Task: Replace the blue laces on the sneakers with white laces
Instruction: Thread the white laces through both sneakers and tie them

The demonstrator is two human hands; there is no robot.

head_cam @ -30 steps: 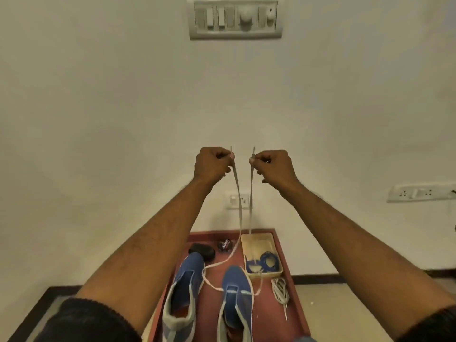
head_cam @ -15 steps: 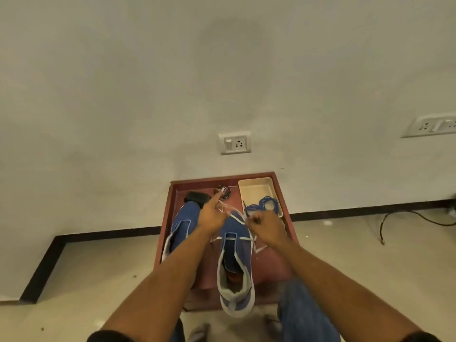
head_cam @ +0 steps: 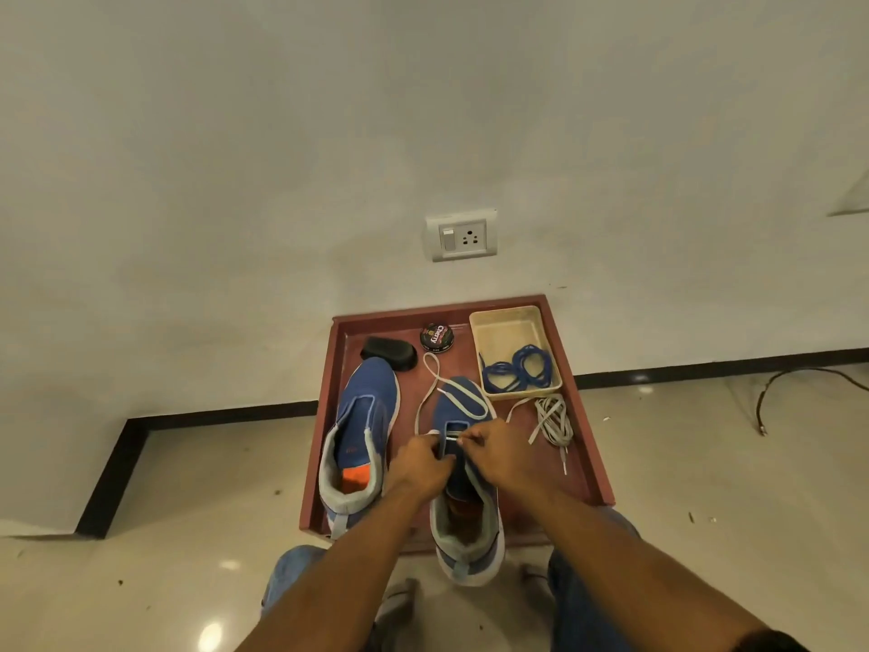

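White lace (head_cam: 458, 401) pinched by both hands (head_cam: 499, 456), blue sneaker (head_cam: 463, 482)

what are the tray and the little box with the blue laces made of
The tray looks like wood or board painted matte reddish brown, with square raised edges. The cream box looks like thin moulded plastic, smooth with rounded corners, though it cannot be told for certain.

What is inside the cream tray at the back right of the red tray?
The cream tray holds coiled blue laces at its near end; the far half shows bare floor. Nothing else shows; whatever lies beneath the coils is covered.
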